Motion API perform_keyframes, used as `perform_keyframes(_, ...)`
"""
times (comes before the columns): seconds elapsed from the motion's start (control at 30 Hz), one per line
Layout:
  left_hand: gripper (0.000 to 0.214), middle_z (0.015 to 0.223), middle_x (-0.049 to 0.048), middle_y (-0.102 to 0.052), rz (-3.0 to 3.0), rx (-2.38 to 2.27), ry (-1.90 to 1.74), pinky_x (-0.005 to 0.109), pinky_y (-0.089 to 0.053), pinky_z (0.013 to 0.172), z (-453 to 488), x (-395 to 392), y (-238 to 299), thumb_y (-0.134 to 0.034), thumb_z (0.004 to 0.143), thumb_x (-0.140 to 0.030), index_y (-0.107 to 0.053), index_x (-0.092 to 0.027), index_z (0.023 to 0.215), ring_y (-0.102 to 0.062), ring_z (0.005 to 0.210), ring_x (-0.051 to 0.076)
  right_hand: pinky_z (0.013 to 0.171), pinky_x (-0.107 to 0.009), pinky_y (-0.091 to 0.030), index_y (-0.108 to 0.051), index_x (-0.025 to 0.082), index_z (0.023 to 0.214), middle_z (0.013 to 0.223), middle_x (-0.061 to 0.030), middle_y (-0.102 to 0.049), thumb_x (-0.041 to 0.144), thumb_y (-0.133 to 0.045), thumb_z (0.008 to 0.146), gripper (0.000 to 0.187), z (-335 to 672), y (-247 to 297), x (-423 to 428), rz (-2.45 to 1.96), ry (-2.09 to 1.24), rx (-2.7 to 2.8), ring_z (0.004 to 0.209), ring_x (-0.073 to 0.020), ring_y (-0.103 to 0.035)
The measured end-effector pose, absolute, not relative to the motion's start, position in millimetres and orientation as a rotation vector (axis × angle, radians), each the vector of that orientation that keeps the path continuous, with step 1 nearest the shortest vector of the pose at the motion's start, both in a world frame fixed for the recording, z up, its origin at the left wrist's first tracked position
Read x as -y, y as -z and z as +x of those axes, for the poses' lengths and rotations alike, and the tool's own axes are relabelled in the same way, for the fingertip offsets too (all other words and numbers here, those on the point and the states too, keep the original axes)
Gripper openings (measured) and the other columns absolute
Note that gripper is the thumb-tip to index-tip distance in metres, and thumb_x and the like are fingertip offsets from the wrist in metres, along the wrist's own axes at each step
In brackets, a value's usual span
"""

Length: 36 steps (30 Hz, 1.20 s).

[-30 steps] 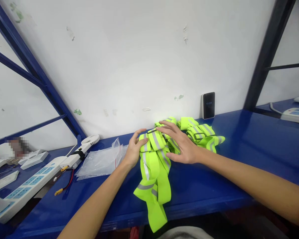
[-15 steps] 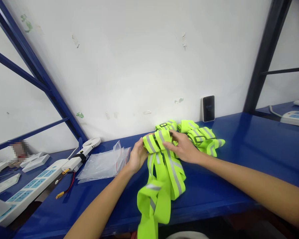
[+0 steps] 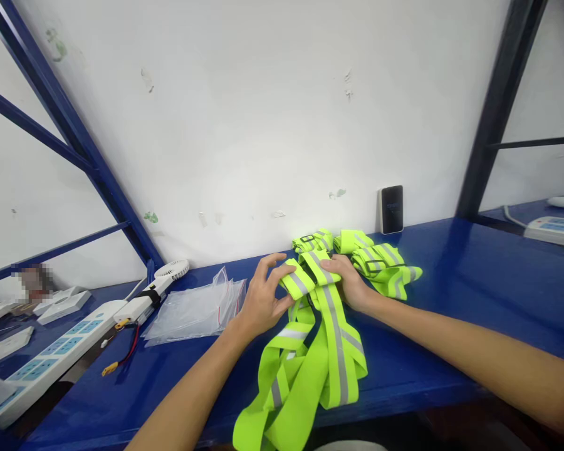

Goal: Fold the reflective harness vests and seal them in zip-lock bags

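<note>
Gripping the neon reflective harness (image 3: 331, 338) at its folded top, your left hand (image 3: 263, 300) pinched one grey-striped band between thumb and curled fingers. Your right hand (image 3: 350, 285) was closed on the neighbouring band, fingers wrapped over it from the harness's right side. Both hands touched the harness; they sat close together, not touching each other.

Harness position: top end raised slightly in your grip, loops trailing toward you across the blue bench (image 3: 474, 294) and hanging over its front edge.

Relative to the harness:
- Just behind and right of it: a pile of folded harnesses (image 3: 380, 263), same colour.
- Further behind, against the wall: a dark phone (image 3: 391, 208), upright.
- Left of it, near your left hand: clear plastic bags (image 3: 192, 310), lying flat.
- Beyond the bags: a small white fan (image 3: 172, 270).
- Well to the left: a white power strip (image 3: 56, 351).
</note>
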State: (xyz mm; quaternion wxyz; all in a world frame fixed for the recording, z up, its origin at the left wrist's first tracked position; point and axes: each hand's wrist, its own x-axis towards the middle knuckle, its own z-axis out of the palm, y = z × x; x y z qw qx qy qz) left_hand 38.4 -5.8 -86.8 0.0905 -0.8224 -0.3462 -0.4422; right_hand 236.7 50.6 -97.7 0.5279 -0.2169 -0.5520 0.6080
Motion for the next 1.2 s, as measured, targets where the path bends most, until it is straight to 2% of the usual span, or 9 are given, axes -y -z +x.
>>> perform_keyframes(0.1, 0.022, 0.1, 0.0073, -0.063, -2.33, 1.218, 1.725, 0.033, -0.049, 0.082, 44.9, 7.8, 83.8, -0.057, 0.089, -0.03, -0.061, -0.019, 0.107, -0.061, 0.093, 0.021, 0.066, -0.035, -0.05, -0.069, 0.018, 0.084, 0.076, -0.0056, -0.068, 0.064, -0.049, 0.082, 0.05, 238.5, 95.4, -53.5, -0.467, -1.488, 1.479, 0.077, -0.0256, -0.063)
perform_keyframes(0.2, 0.03, 0.082, 0.003, -0.067, -2.103, 1.517, 2.345, 0.026, -0.048, 0.066, 51.3, 4.0, 79.6, -0.052, 0.091, -0.043, -0.066, -0.017, 0.099, -0.061, 0.072, 0.016, 0.078, -0.036, -0.048, -0.068, 0.02, 0.106, 0.092, -0.006, -0.066, 0.06, -0.057, 0.082, 0.048, 247.3, 87.0, -54.4, -0.536, -1.21, 1.748, 0.091, -0.0267, -0.06)
perform_keyframes(0.4, 0.03, 0.064, -0.0007, -0.065, -1.679, 1.676, 3.261, 0.024, -0.051, 0.059, 58.1, -5.5, 75.8, -0.065, 0.079, -0.045, -0.065, -0.015, 0.086, -0.061, 0.055, 0.013, 0.063, -0.031, -0.045, -0.036, 0.026, 0.144, 0.094, -0.0032, -0.054, 0.048, -0.062, 0.085, 0.068, 253.0, 75.6, -47.9, -0.602, -0.942, 2.014, 0.068, -0.0159, -0.051)
perform_keyframes(0.5, 0.035, 0.054, 0.0003, -0.063, -1.909, 2.053, 3.215, 0.024, -0.048, 0.048, 61.9, -1.2, 77.8, -0.063, 0.079, -0.049, -0.064, -0.014, 0.082, -0.055, 0.041, 0.012, 0.081, -0.04, -0.05, -0.026, 0.029, 0.149, 0.124, -0.0109, -0.046, 0.039, -0.066, 0.082, 0.079, 247.5, 81.4, -48.1, -0.633, -0.771, 2.042, 0.1, -0.0244, -0.055)
perform_keyframes(0.63, 0.045, 0.055, 0.0063, -0.065, -2.435, 2.35, 2.942, 0.027, -0.048, 0.046, 68.4, 6.7, 81.8, -0.056, 0.081, -0.054, -0.065, -0.01, 0.079, -0.06, 0.044, 0.017, 0.1, -0.052, -0.043, -0.024, 0.03, 0.15, 0.143, -0.0146, -0.03, 0.022, -0.069, 0.075, 0.088, 249.5, 89.9, -55.8, -0.503, -0.382, 2.011, 0.129, -0.0325, -0.041)
perform_keyframes(0.8, 0.041, 0.081, 0.0078, -0.072, -2.51, 2.017, 2.987, 0.031, -0.053, 0.065, 71.6, 8.4, 84.1, -0.056, 0.085, -0.049, -0.066, -0.012, 0.099, -0.066, 0.065, 0.019, 0.093, -0.047, -0.048, -0.066, 0.026, 0.115, 0.121, -0.0123, -0.059, 0.018, -0.064, 0.08, 0.036, 258.2, 86.4, -58.6, -0.234, -0.129, 2.081, 0.111, -0.0287, -0.058)
perform_keyframes(0.9, 0.049, 0.118, 0.0073, -0.067, -2.516, 1.515, 2.913, 0.033, -0.051, 0.085, 66.2, 8.2, 84.5, -0.053, 0.088, -0.05, -0.052, -0.022, 0.129, -0.065, 0.102, 0.023, 0.082, -0.042, -0.052, -0.07, 0.02, 0.099, 0.094, -0.0091, -0.07, 0.026, -0.063, 0.084, 0.018, 254.0, 81.9, -52.8, -0.377, -0.376, 2.03, 0.089, -0.0265, -0.065)
perform_keyframes(1.0, 0.056, 0.141, 0.009, -0.051, -2.586, 1.276, 2.531, 0.036, -0.043, 0.102, 59.3, 8.5, 84.7, -0.056, 0.089, -0.046, -0.042, -0.026, 0.139, -0.049, 0.128, 0.026, 0.075, -0.038, -0.052, -0.071, 0.018, 0.096, 0.087, -0.006, -0.072, 0.04, -0.068, 0.082, 0.026, 246.8, 79.8, -48.8, -0.57, -0.781, 1.873, 0.081, -0.0256, -0.066)
perform_keyframes(1.2, 0.056, 0.14, 0.0136, -0.049, -2.462, 1.244, 2.252, 0.038, -0.043, 0.103, 51.3, 3.4, 91.2, -0.064, 0.086, -0.032, -0.044, -0.023, 0.138, -0.049, 0.128, 0.026, 0.061, -0.029, -0.049, -0.071, 0.015, 0.087, 0.08, -0.003, -0.071, 0.045, -0.075, 0.074, 0.033, 239.7, 84.5, -49.0, -0.594, -1.279, 1.713, 0.07, -0.0193, -0.064)
